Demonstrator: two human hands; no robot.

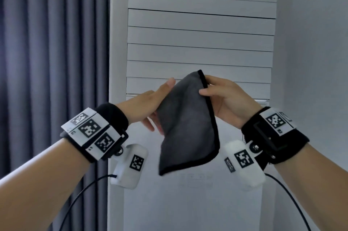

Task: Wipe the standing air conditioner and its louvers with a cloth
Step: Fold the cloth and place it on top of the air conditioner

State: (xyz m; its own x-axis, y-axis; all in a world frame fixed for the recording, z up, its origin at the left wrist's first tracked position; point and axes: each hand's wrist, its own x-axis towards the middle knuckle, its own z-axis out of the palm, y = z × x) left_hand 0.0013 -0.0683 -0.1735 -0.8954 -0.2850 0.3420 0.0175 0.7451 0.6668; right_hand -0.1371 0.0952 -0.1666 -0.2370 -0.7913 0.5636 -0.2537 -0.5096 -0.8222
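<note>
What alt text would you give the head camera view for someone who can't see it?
Two hands hold a folded dark grey cloth with black edging in front of a tall white standing air conditioner: the right hand pinches its top edge, the left hand steadies its side. Grey curtains hang left.

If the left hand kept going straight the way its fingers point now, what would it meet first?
Probably the grey cloth, which the left hand already touches; beyond it, the right hand pinching the cloth's edge. Depth is uncertain.
</note>
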